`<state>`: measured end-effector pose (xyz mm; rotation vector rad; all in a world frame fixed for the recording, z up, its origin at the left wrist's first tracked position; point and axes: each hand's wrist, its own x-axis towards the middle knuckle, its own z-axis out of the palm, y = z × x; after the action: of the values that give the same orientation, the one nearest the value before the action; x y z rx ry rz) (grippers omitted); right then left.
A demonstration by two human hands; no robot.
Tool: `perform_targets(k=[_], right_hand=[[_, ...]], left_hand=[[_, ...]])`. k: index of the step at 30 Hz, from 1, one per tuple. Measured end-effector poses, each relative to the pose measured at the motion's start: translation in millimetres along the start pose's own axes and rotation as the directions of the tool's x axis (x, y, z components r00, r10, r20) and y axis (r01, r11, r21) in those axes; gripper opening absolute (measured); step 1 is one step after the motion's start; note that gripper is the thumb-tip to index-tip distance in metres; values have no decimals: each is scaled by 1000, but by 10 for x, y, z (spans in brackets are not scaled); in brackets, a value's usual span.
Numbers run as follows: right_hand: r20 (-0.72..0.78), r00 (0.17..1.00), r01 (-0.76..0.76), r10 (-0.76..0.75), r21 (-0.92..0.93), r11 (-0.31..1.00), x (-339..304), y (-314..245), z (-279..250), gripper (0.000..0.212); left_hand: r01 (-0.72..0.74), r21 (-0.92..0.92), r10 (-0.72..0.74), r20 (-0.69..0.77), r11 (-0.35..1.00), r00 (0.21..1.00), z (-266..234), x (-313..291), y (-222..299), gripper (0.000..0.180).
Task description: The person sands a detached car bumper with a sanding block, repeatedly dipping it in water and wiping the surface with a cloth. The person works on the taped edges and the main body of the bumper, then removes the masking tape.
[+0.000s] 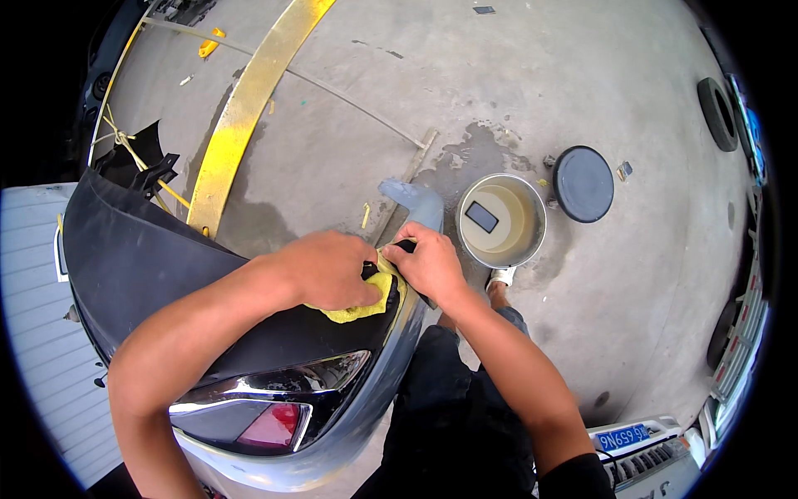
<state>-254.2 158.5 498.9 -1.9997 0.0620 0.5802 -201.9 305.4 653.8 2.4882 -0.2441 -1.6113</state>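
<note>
A car bumper [183, 249] lies in front of me, its broad face matte black and its near rim dull grey. Set into it is a lamp [274, 424] with a red section and a bright trim. My left hand [332, 270] presses a yellow cloth [366, 308] against the bumper's right end, its fingers bent over the cloth. Close beside it, my right hand [428, 262] has thumb and fingers drawn together at the bumper's edge. A small black part shows under those fingers; whether they grip it or the edge is hidden.
A metal bucket [539, 212] of murky water stands right of the bumper, with a dark rectangular pad [481, 216] in it. Beyond it sits a round dark stool [583, 185]. A yellow curved bar [241, 116] rises behind the bumper. A tyre [716, 115] lies far right; wet patches mark the floor.
</note>
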Motion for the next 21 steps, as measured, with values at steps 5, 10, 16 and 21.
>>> perform_targets(k=[5,10,16,21], right_hand=[[39,998,53,-54,3,999,-246,227,-148,30],[55,993,104,-102,-49,993,-207,301,-447,24],[30,833,549,-552,-154,821,100,420,-448,29],[83,701,713,-708,-59,699,-10,450,-258,43]], left_hand=[[-34,0,34,-2,999,999,-20,36,-78,57],[63,-87,-61,23,994,998,-36,-3,-46,53],[65,-163,-82,-97,984,992,81,-41,-93,45],[130,-187,-149,-91,974,985,64,-25,-34,39]])
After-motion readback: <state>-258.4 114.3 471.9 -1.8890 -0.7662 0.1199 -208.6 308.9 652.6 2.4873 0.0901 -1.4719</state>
